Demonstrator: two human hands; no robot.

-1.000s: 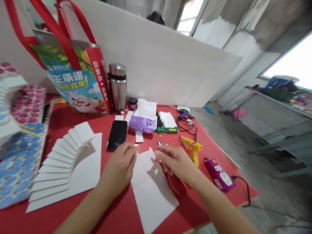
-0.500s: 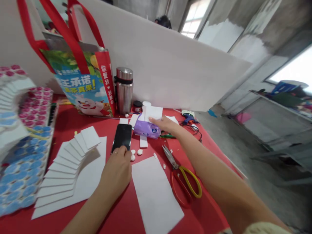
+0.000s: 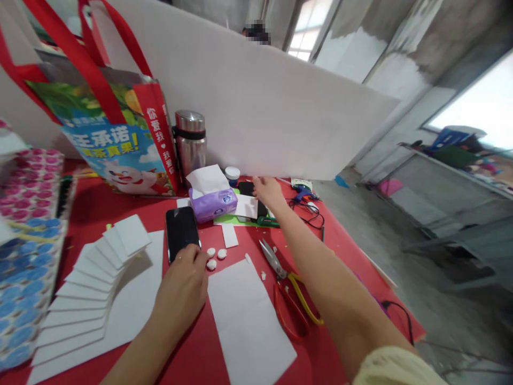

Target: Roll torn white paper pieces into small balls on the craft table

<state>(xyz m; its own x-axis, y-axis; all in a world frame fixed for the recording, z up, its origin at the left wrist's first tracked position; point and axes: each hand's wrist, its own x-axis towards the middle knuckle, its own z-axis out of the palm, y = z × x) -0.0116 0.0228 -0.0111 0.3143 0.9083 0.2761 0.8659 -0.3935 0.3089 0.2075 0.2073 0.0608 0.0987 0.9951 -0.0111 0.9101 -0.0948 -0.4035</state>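
Note:
My left hand has its fingers curled over the near end of a black smartphone, which lies on the red table. My right hand reaches to the back of the table, fingers partly extended and apparently holding nothing. Beside its fingertips is a dark flat object, partly covered by white card. A green-handled tool, perhaps a utility knife, lies just below this hand. Left of it sits a purple tissue pack with a tissue sticking out. Several small white lumps lie right of my left hand.
Scissors with red and yellow handles lie beside a white sheet. Fanned white cards occupy the left. A shopping bag, steel flask, small jar and blue glue gun stand or lie behind.
The tissue pack has shifted left, and my right hand has come off it toward the back right. More of the dark object and cards now shows. My left hand stays at the smartphone.

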